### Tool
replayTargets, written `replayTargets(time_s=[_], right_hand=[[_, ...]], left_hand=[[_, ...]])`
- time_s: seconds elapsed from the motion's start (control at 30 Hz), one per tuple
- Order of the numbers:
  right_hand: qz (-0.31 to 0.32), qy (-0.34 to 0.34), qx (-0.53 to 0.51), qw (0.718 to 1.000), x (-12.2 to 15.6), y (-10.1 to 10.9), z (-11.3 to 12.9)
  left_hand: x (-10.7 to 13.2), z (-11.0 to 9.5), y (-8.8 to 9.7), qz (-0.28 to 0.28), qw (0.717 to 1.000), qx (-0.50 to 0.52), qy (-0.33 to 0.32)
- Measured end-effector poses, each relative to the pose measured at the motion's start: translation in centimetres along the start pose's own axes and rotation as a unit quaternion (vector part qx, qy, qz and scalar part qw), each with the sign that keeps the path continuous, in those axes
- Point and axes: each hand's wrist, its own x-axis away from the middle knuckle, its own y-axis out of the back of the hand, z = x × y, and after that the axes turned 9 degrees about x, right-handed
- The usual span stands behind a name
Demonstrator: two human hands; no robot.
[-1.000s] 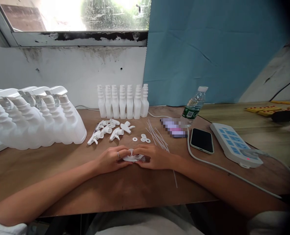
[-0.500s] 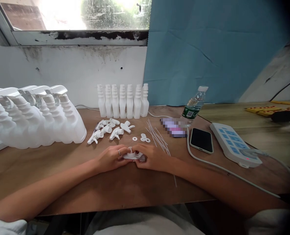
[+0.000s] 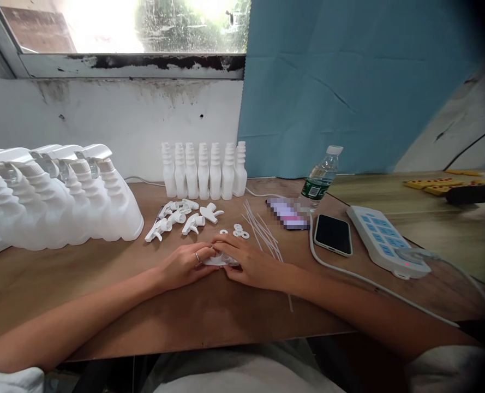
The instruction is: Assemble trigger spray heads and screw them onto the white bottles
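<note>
My left hand [image 3: 184, 266], with a ring on one finger, grips a white trigger spray head [image 3: 214, 262] low over the table. My right hand [image 3: 253, 263] holds its other end, fingers curled over the top. Part of the piece looks clear, and the fingers hide much of it. Just beyond the hands lie several white washers [image 3: 238, 231] and a loose heap of small white trigger sprayers [image 3: 177, 214]. Thin white dip tubes [image 3: 262, 229] are scattered behind my right hand, and one runs under the right wrist.
Large white spray bottles [image 3: 62, 213] stand packed together at the left. Slim white bottles [image 3: 203, 174] line the wall. Rightward are a water bottle [image 3: 322, 177], a black-screened phone [image 3: 333, 234], a blurred-out device [image 3: 288, 213], and a power strip [image 3: 389, 240] with its cable.
My right fingers have shifted left over the top of the spray head and now cover its round collar, which showed before. My left hand has stayed nearly still. The view has shifted slightly.
</note>
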Motion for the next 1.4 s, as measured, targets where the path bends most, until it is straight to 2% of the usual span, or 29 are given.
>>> replayTargets(time_s=[0.17, 0.27, 0.33, 0.4, 0.47, 0.53, 0.7, 0.93, 1.07, 1.2, 1.3, 1.4], right_hand=[[0.032, -0.004, -0.136, 0.990, -0.5, 1.6, -1.3], [0.011, -0.089, -0.162, 0.983, -0.6, 3.0, -3.8], [-0.004, -0.189, -0.075, 0.979, -0.2, 4.0, -6.0], [0.042, -0.296, 0.078, 0.951, 0.5, 5.0, -8.2], [0.067, -0.349, 0.125, 0.926, 1.2, 5.8, -9.9], [0.101, -0.376, 0.121, 0.913, 1.9, 6.3, -10.9], [0.199, -0.407, 0.062, 0.889, 2.4, 6.1, -11.8], [0.225, -0.439, 0.076, 0.866, 2.0, 5.9, -11.0], [0.199, -0.447, 0.108, 0.865, 1.7, 5.7, -10.4], [0.148, -0.448, 0.108, 0.875, 1.5, 5.5, -10.5], [0.082, -0.440, 0.073, 0.891, 1.4, 6.0, -10.4], [0.037, -0.401, -0.001, 0.915, 0.9, 6.6, -9.4]], left_hand=[[-0.2, -0.3, -0.2, 0.001, 1.000, -0.003, 0.021], [-0.4, -0.7, -0.4, 0.017, 0.999, -0.005, 0.047], [-0.4, -0.9, -0.4, 0.024, 0.998, -0.005, 0.064], [-0.3, -0.9, -0.5, 0.022, 0.996, 0.001, 0.082], [-0.2, -0.9, -0.4, 0.015, 0.995, 0.014, 0.099], [-0.2, -0.8, -0.4, 0.021, 0.994, 0.025, 0.104], [-0.3, -0.9, -0.3, 0.032, 0.993, 0.041, 0.110], [-0.4, -1.1, -0.2, 0.046, 0.988, 0.051, 0.139], [-0.5, -1.3, -0.2, 0.052, 0.988, 0.056, 0.134], [-0.5, -1.4, -0.2, 0.058, 0.987, 0.065, 0.133], [-0.5, -1.4, -0.1, 0.059, 0.984, 0.078, 0.151], [-0.6, -1.4, -0.2, 0.071, 0.974, 0.094, 0.195]])
